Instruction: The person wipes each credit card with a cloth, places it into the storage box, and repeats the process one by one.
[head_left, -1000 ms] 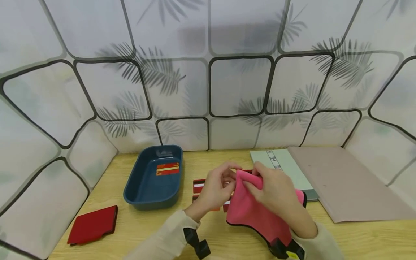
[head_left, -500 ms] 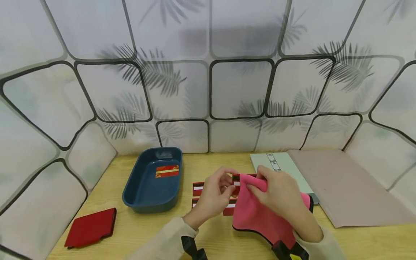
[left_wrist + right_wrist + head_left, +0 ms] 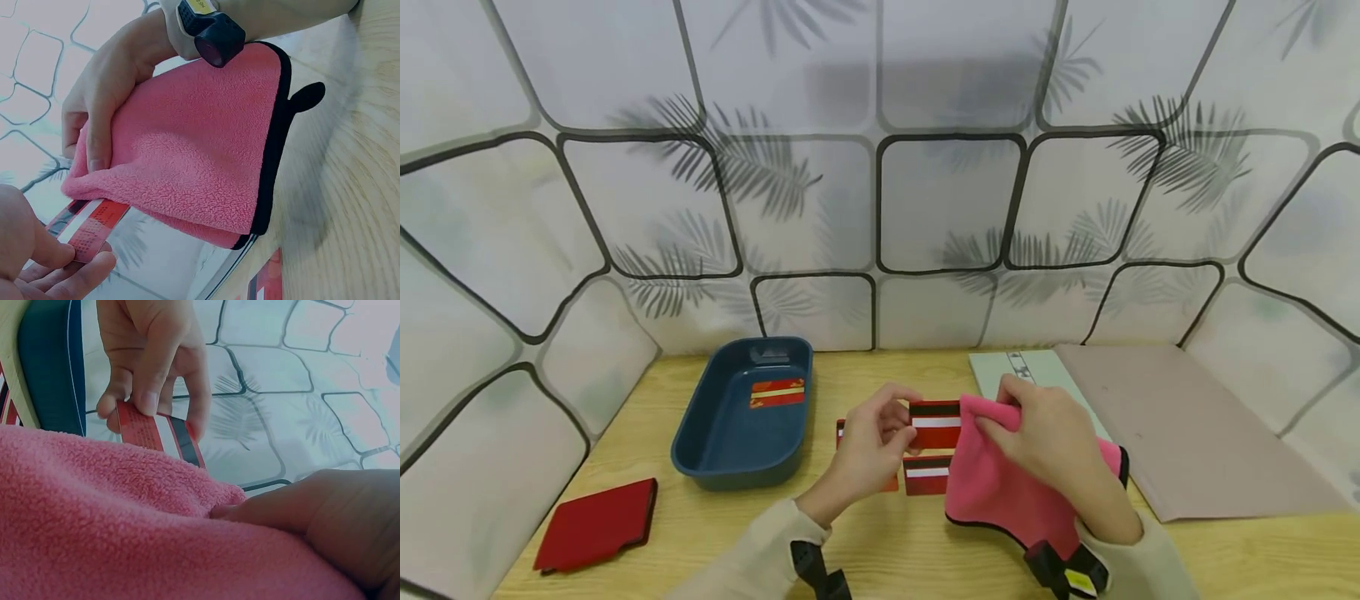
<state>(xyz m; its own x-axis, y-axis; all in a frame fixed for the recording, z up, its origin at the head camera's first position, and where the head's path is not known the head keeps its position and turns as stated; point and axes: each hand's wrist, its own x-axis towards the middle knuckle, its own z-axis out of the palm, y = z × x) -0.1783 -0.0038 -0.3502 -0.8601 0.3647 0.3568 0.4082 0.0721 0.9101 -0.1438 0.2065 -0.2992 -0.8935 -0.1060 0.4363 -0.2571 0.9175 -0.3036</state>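
Observation:
My left hand (image 3: 867,440) pinches the left edge of a red card (image 3: 936,427) with a black and a white stripe. A pink microfibre cloth (image 3: 1003,500), edged in black, hangs from my right hand (image 3: 1051,442), its fold gripped between thumb and fingers. The cloth covers the card's right end; both wrist views show the card (image 3: 100,226) running in under the fold. Below it lies another red card (image 3: 927,477) on the table, and my left hand partly hides more cards behind it.
A blue tray (image 3: 685,446) stands at the left with a red and gold card (image 3: 777,392) in it. A red card holder (image 3: 597,527) lies at the front left. At the right are a pale green notebook (image 3: 1063,371) and a greyish-pink board (image 3: 1195,442).
The cloth and my right hand have shifted right, away from my left hand, uncovering more of the held card's striped face. My left hand keeps its pinch, moving slightly left.

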